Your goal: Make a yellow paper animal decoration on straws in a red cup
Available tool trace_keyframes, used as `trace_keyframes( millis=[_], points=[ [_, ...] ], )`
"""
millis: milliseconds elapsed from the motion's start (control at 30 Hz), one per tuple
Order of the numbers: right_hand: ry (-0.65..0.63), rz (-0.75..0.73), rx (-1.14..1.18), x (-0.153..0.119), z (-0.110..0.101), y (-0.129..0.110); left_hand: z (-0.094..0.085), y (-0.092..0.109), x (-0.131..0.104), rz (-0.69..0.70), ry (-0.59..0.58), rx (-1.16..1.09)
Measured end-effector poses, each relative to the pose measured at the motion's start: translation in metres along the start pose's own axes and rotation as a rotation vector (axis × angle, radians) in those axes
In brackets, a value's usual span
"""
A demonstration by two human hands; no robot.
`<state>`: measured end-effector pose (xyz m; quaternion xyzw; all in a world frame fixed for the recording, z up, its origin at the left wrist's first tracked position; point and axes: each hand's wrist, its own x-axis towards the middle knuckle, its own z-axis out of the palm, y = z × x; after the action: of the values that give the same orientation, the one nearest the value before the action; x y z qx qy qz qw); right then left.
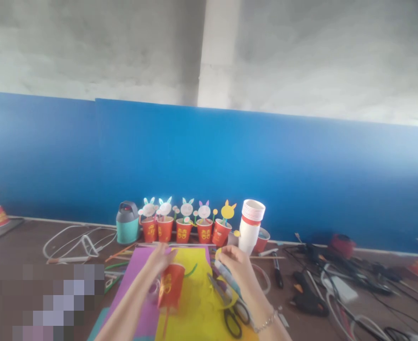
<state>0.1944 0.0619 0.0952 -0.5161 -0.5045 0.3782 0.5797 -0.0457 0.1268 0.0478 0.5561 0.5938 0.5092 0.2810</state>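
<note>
My left hand reaches over the upper left of a red paper cup with gold lettering. Its fingers look stretched out, though motion smears them, and whether they touch the cup cannot be told. A thin red stick shows below the cup. Between thumb and fingertips, my right hand pinches a small yellow paper disc. Under that hand lie black-handled scissors on a yellow paper sheet. A green curved strip lies right of the cup.
Several red cups with paper bunny heads line the back by a blue partition. Beside them stand a white cup stack and a teal container. Rightward lie a black marker, a glue gun and tangled cables.
</note>
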Motion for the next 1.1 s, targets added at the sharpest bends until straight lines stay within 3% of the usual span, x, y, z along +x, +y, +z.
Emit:
trace_keyframes(
  millis=[133,400,600,767,1100],
  points=[
    [-0.020,0.017,0.021,-0.001,-0.001,0.000,0.008,0.010,-0.004,-0.112,-0.111,-0.077],
    [0.102,-0.059,0.163,-0.008,-0.009,-0.031,0.024,0.076,-0.043,-0.058,-0.408,-0.331],
    [0.030,-0.108,0.161,-0.012,-0.011,-0.047,0.030,0.105,-0.071,-0.027,-0.460,-0.375],
    [-0.025,-0.081,0.169,-0.015,-0.005,-0.047,0.027,0.114,-0.078,-0.017,-0.449,-0.357],
    [-0.080,-0.132,0.038,-0.017,-0.003,-0.034,0.028,0.111,-0.078,0.004,-0.450,-0.380]
  ],
)
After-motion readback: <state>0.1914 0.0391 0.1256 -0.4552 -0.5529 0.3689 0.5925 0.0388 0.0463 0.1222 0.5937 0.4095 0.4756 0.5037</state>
